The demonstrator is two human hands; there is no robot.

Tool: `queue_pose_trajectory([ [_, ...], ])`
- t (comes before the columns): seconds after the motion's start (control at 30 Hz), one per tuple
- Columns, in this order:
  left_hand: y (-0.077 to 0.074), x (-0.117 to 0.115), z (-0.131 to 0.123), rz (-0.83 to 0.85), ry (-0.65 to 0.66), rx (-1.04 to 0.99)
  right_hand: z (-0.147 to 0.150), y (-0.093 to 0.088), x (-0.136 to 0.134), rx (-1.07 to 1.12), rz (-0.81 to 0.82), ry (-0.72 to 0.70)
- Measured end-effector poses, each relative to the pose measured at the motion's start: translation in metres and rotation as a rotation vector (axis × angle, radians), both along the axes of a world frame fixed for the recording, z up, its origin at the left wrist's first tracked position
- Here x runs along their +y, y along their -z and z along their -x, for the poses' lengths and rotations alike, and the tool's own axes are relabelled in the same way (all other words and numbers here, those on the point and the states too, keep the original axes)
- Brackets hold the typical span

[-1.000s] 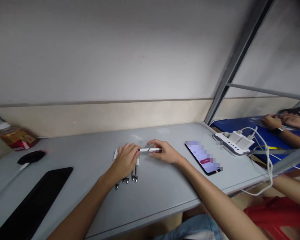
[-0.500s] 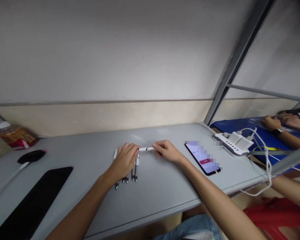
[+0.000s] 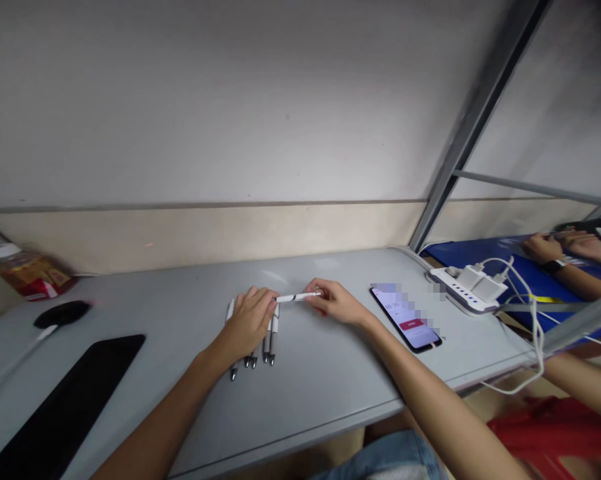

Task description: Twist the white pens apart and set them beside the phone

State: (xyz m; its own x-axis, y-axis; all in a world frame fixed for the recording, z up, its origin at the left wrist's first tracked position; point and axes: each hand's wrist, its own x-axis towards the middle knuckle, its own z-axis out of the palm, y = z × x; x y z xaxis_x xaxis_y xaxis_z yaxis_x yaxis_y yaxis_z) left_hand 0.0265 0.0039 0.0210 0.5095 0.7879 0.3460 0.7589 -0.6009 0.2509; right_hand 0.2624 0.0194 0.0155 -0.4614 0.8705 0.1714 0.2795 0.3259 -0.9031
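Observation:
A white pen with a dark band lies almost level between my two hands, just above the desk. My left hand is closed on its left end with thumb and fingers. At the pen's narrower right end, my right hand curls its fingers around it in a pinch. Beneath and beside my left hand, several more white pens with grey grips and silver tips lie side by side, pointing toward me. My left palm hides their middles.
A phone with a lit screen lies right of my hands, near a white power strip with chargers and cables. At left are a dark flat slab, a black round item and a jar. Another person's hands rest over a blue surface.
My right hand's fingers have shifted slightly and loosened around the pen, so its narrow right end shows more. My left hand and the row of pens have stayed put.

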Motion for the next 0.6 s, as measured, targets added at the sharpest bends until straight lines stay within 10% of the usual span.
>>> queue_pose_trajectory([
  [0.4,0.0043,0.0033,0.0027,0.017,-0.004,0.01,-0.0003,0.0019,0.0015,-0.055,0.047,-0.004],
  [0.6,0.0043,0.0041,0.0035,0.032,-0.015,0.009,0.0004,-0.004,-0.0021,-0.088,-0.233,0.038],
])
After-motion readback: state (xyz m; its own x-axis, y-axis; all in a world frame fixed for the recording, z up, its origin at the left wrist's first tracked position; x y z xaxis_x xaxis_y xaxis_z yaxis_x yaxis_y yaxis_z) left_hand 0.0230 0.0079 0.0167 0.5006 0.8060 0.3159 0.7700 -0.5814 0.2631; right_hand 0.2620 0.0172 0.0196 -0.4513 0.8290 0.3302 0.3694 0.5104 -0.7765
